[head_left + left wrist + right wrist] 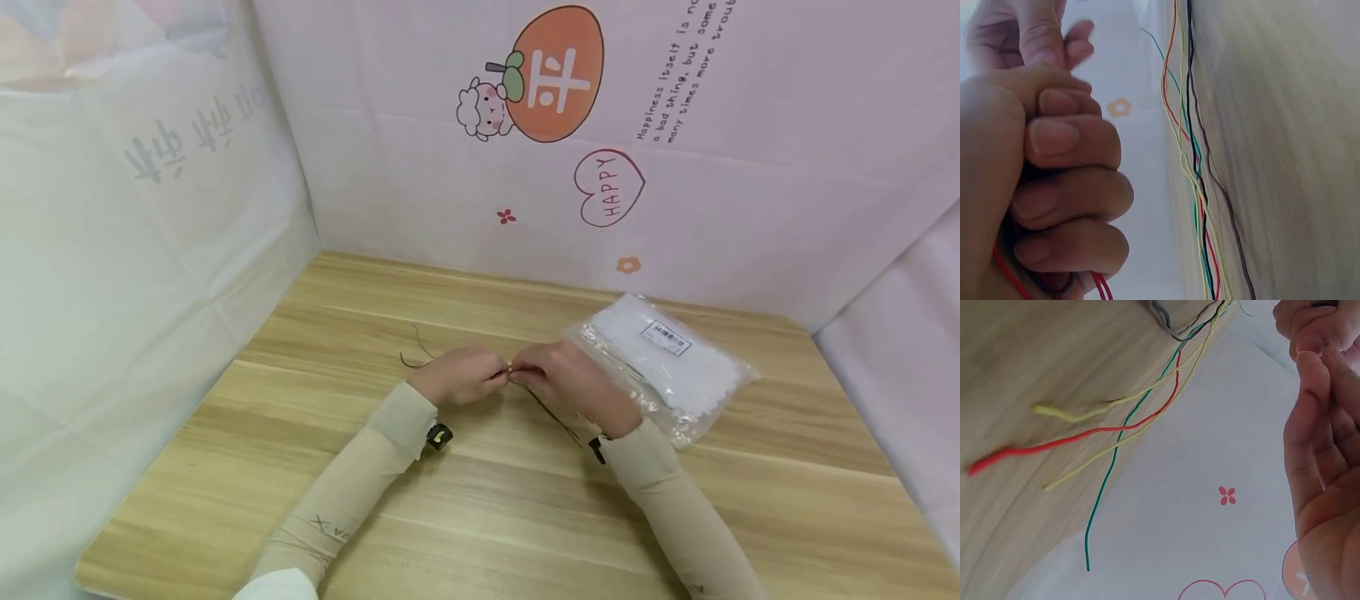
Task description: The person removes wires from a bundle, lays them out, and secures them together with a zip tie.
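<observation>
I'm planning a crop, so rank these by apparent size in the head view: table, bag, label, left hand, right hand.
Largest to smallest:
1. Table
2. Bag
3. Left hand and right hand: too alike to rank surely
4. Label

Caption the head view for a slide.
Left hand and right hand, close together, hold thin strands over a wood-grain table, a clear plastic bag at right.

Red cord [1011, 274] — partly hid w/in L grip [1075, 150].
</observation>
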Demonstrator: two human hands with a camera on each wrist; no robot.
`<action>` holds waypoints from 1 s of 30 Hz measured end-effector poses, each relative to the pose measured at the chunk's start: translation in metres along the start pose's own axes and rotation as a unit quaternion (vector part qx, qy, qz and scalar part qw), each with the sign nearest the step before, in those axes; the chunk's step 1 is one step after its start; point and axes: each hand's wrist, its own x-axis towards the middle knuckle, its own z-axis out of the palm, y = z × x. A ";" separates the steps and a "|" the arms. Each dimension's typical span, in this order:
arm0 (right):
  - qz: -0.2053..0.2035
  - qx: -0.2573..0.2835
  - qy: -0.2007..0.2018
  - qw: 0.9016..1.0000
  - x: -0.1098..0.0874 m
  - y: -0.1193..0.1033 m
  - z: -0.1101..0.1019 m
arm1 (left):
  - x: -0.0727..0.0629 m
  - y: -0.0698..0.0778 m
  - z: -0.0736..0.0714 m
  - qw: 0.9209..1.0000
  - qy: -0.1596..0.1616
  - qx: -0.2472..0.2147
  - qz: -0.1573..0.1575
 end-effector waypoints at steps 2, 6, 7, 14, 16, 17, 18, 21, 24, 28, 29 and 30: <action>0.003 -0.005 0.011 1.000 -0.002 0.004 -0.003 | -0.001 -0.002 0.000 1.000 0.002 -0.004 -0.006; 0.039 -0.001 0.024 0.999 -0.010 0.012 -0.011 | -0.002 -0.008 0.000 1.000 0.007 0.007 -0.023; 0.044 0.005 0.022 0.999 -0.011 0.014 -0.012 | -0.003 -0.009 0.000 1.000 0.006 0.011 -0.025; 0.024 0.045 0.001 0.999 -0.007 0.012 -0.013 | -0.003 -0.011 -0.001 1.000 0.000 -0.014 -0.015; 0.019 0.030 0.014 0.999 -0.007 0.013 -0.013 | -0.003 -0.011 -0.001 1.000 0.006 -0.017 -0.020; 0.019 0.018 0.022 0.999 -0.008 0.014 -0.014 | -0.003 -0.012 -0.002 1.000 0.008 -0.018 -0.024; 0.022 0.006 0.030 0.999 -0.009 0.015 -0.014 | -0.004 -0.013 -0.002 0.999 0.010 -0.018 -0.026; 0.038 -0.032 0.051 0.997 -0.015 0.022 -0.016 | -0.005 -0.016 -0.001 0.999 0.014 -0.016 -0.037; 0.054 -0.051 0.064 0.995 -0.019 0.032 -0.018 | -0.007 -0.016 -0.002 0.998 0.023 -0.023 -0.045; 0.066 -0.060 0.069 0.994 -0.023 0.042 -0.021 | -0.009 -0.013 -0.006 0.998 0.037 -0.030 -0.041; 0.068 -0.061 0.069 0.993 -0.023 0.043 -0.022 | -0.009 -0.012 -0.007 0.998 0.038 -0.032 -0.039; 0.068 -0.062 0.068 0.993 -0.024 0.045 -0.023 | -0.009 -0.012 -0.008 0.998 0.039 -0.037 -0.037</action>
